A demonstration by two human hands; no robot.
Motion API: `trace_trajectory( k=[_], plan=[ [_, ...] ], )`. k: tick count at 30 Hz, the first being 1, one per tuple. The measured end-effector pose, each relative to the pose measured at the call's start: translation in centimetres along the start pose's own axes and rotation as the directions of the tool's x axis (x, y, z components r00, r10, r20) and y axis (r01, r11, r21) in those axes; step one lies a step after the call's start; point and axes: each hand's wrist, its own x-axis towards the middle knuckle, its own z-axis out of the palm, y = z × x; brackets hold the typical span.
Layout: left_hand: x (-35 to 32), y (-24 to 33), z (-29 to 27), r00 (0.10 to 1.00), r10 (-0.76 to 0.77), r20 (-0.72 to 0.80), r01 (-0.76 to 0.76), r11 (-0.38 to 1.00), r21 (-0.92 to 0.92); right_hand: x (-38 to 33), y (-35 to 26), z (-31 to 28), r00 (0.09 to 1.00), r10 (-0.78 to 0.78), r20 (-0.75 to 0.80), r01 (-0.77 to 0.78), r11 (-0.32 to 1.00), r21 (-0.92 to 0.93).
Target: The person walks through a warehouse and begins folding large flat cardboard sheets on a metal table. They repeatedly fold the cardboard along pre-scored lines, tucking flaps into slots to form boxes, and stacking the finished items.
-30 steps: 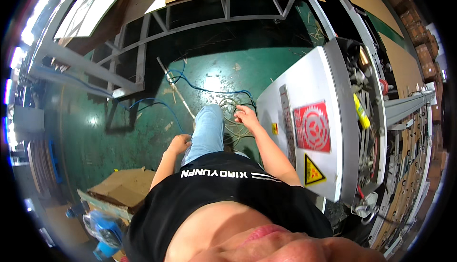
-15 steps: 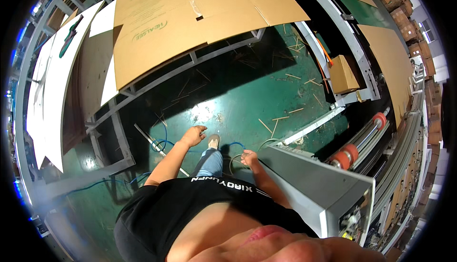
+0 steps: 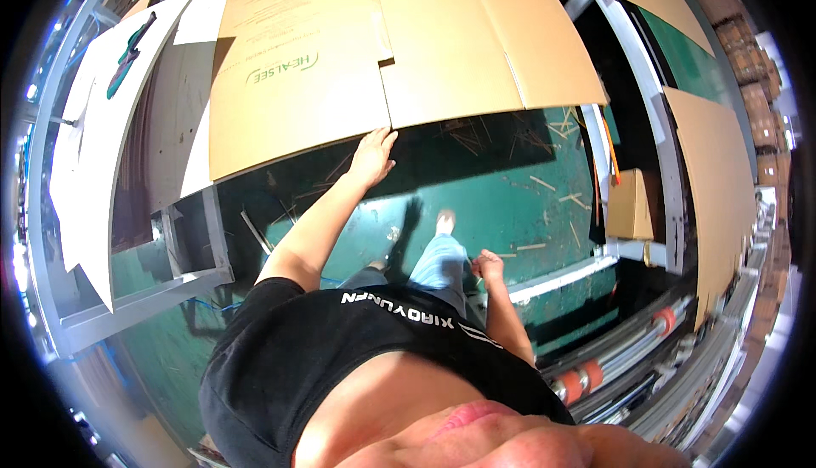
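A large flat sheet of brown cardboard (image 3: 297, 111) with green print and slits lies across a metal frame in front of me. My left hand (image 3: 372, 160) reaches out to its near edge, beside the slit. The fingers there are stretched out and touch the edge; they are not wrapped round it. Low on the right, my right hand (image 3: 488, 266) hangs by my thigh with its fingers curled in and nothing visible in them.
White boards (image 3: 93, 153) with a dark green tool (image 3: 127, 60) on top stand at left. To the right are a brown box (image 3: 630, 204), a metal frame (image 3: 650, 102) and red-ringed rollers (image 3: 583, 380). Thin cardboard strips (image 3: 544, 183) litter the green floor.
I have stepped forward, closer to the cardboard. My left hand has gone from hanging over the floor to touching the sheet's near edge. My right hand stays low, fingers curled.
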Motion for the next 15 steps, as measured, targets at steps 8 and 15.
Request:
trace_trajectory(
  k=[8,15],
  plan=[
    [9.5,-7.0,6.1,0.989,0.061,-0.134,-0.036,0.983,0.182,24.1,-27.2,-3.1,0.979,-0.205,0.013,0.202,0.974,0.1],
    [10.9,-7.2,3.5,0.979,-0.03,0.202,0.005,0.993,0.121,44.9,-44.4,-9.2,0.912,-0.256,-0.321,0.312,0.94,0.136]
  ],
)
